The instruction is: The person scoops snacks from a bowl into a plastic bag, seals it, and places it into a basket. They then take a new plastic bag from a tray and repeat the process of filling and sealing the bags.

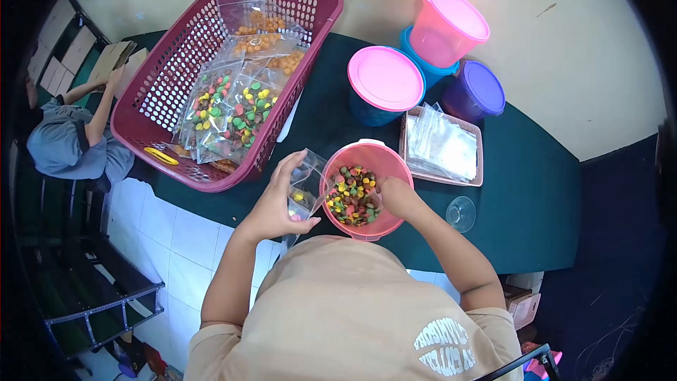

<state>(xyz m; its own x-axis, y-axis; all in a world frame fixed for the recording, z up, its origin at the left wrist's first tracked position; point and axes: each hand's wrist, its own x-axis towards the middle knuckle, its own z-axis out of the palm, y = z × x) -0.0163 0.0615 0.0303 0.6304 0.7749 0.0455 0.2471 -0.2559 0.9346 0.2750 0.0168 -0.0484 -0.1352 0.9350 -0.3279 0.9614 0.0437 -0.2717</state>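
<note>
A pink tub (389, 229) holding multicoloured candies (352, 194) stands at the table's front edge. My left hand (276, 204) is closed round a clear plastic bag (307, 182), held at the tub's left side with a few candies low inside it. Inside the tub, at its right, my right hand (396, 197) reaches down to the candies. Its fingers are bent round what looks like a clear scoop or cup, partly hidden by the candies and the hand.
A maroon basket (240, 180) with filled bags stands left. Behind are lidded tubs (386, 77) (451, 25) (479, 88). A tray (444, 178) of empty bags and a clear cup (460, 214) lie right. Another person (70, 137) sits at far left.
</note>
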